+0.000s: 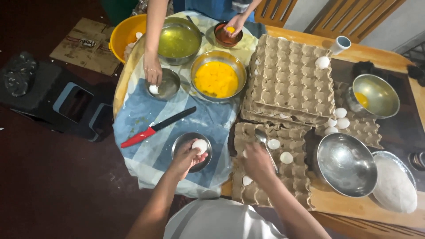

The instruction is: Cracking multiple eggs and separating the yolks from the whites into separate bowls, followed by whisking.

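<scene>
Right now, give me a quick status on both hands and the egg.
Left hand holds white egg over small steel bowl. Right hand grips spoon on egg tray. Red-handled knife lies nearby.

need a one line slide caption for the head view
Left hand holds a white egg over a small steel bowl; right hand grips a spoon above cardboard egg trays.

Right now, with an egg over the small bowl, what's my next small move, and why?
Probably bring the metal spoon across to crack the white egg: the left hand holds it above the small steel bowl, while the right hand grips the spoon over the cardboard egg tray.
</scene>
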